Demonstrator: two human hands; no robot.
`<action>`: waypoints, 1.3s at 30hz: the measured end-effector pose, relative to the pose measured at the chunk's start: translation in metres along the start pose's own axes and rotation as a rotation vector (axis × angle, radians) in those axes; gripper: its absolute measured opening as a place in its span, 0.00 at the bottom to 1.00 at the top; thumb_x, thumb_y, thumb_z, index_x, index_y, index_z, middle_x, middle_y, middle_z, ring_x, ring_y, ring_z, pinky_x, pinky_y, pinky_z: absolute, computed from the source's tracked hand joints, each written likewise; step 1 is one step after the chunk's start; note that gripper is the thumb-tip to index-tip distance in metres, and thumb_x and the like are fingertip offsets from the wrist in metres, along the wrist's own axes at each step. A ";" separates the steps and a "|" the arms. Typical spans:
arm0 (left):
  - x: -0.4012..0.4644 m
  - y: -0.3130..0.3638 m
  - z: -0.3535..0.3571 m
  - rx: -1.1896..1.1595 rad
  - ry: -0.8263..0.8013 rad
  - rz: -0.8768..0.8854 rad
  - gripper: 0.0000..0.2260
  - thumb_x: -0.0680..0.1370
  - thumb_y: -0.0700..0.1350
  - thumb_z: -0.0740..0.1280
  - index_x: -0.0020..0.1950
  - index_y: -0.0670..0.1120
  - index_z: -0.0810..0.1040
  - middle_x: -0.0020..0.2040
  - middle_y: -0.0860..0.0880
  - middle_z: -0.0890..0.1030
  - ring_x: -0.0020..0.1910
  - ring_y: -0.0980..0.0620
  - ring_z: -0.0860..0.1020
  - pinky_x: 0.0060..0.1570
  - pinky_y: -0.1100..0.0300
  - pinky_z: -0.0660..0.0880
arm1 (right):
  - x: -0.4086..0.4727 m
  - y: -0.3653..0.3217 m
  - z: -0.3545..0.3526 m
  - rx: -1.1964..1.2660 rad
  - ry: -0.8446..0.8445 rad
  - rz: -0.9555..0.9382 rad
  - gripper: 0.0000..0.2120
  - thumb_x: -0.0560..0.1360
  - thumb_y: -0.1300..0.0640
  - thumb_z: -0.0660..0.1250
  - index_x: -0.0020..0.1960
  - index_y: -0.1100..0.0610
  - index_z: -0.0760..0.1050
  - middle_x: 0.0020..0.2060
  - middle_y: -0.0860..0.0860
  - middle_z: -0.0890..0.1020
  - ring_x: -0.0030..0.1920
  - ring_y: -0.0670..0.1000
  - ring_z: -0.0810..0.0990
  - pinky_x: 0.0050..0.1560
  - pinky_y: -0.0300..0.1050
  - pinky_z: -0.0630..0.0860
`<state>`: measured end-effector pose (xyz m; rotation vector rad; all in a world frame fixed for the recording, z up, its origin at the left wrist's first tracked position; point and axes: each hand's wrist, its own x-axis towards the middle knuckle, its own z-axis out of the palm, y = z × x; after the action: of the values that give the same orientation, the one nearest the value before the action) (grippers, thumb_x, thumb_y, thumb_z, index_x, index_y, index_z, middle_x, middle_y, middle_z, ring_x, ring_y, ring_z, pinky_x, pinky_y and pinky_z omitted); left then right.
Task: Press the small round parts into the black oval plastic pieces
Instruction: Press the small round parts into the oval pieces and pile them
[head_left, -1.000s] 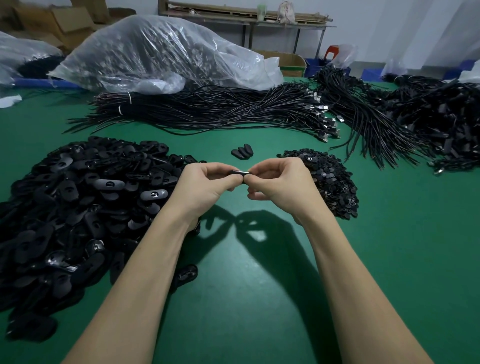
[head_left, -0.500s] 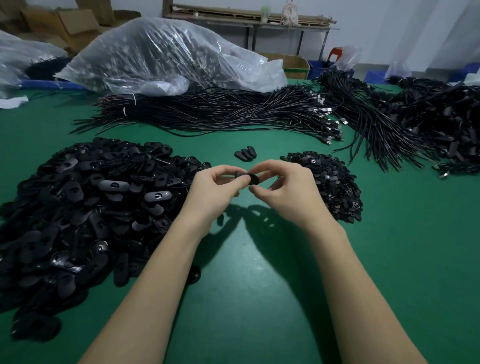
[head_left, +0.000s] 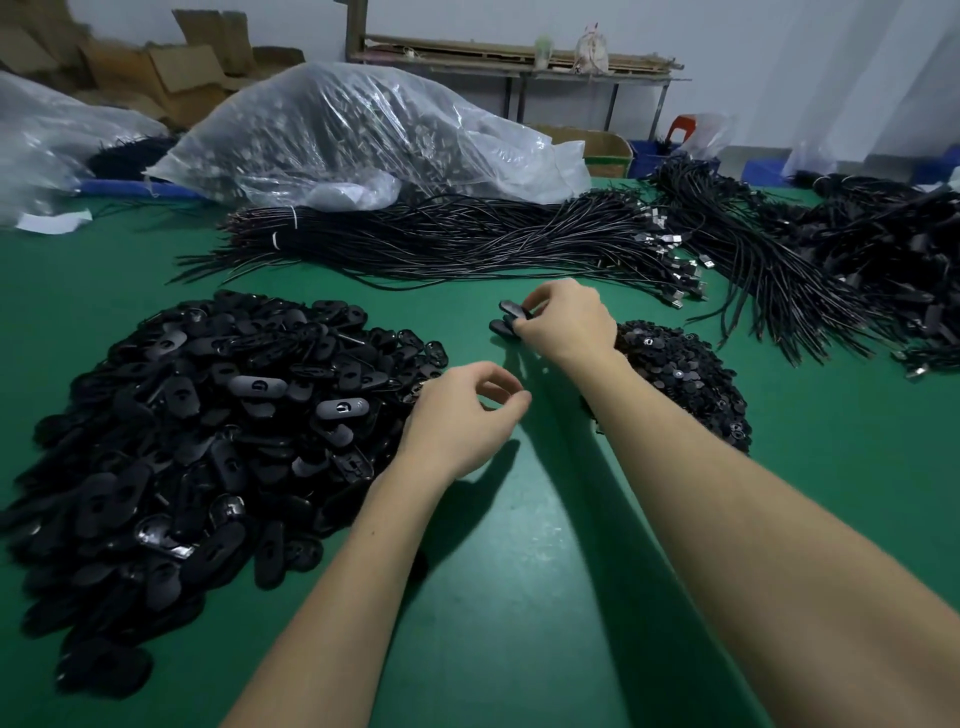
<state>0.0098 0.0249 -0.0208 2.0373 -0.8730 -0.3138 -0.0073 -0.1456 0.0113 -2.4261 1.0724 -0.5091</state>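
Observation:
A big heap of black oval plastic pieces (head_left: 208, 415) covers the left of the green table (head_left: 519, 597). A smaller heap of small round parts (head_left: 680, 369) lies at the right, partly behind my right forearm. My right hand (head_left: 566, 322) is stretched forward between the heaps, fingers pinched on one black oval piece (head_left: 514, 310) just above the few oval pieces (head_left: 501, 326) lying apart there. My left hand (head_left: 467, 415) hovers beside the big heap's right edge, fingers loosely curled with nothing in them.
Bundles of black cables (head_left: 467, 244) run across the far table, with more tangled cables (head_left: 831, 260) at the right. A large clear plastic bag (head_left: 363, 135) of parts sits behind them. Cardboard boxes (head_left: 171, 73) and a bench (head_left: 519, 62) stand at the back.
My hands have parted. The right hand carried the oval piece forward to the small separate group. The left hand let go and dropped toward the big heap.

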 end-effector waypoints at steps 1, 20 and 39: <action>0.000 0.000 -0.001 0.004 -0.003 -0.002 0.05 0.77 0.56 0.71 0.48 0.57 0.83 0.43 0.63 0.82 0.40 0.65 0.79 0.41 0.64 0.73 | 0.006 -0.001 0.003 -0.026 -0.007 0.001 0.13 0.75 0.46 0.74 0.57 0.49 0.83 0.52 0.52 0.86 0.53 0.57 0.83 0.53 0.50 0.80; -0.004 0.005 -0.003 0.288 0.016 0.085 0.03 0.78 0.53 0.68 0.47 0.56 0.79 0.38 0.58 0.78 0.41 0.51 0.75 0.38 0.60 0.69 | -0.006 -0.072 0.013 -0.269 -0.549 -0.310 0.10 0.71 0.50 0.76 0.51 0.50 0.86 0.42 0.49 0.86 0.45 0.52 0.86 0.50 0.52 0.86; -0.002 -0.004 -0.015 0.395 0.074 0.255 0.10 0.77 0.53 0.70 0.55 0.56 0.73 0.48 0.58 0.80 0.51 0.51 0.76 0.52 0.51 0.74 | -0.063 0.009 -0.045 0.499 -0.188 -0.113 0.04 0.79 0.56 0.70 0.49 0.48 0.83 0.39 0.47 0.86 0.32 0.42 0.81 0.32 0.36 0.74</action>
<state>0.0177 0.0372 -0.0158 2.2420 -1.2078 0.0830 -0.0741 -0.1138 0.0345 -2.0476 0.6387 -0.5031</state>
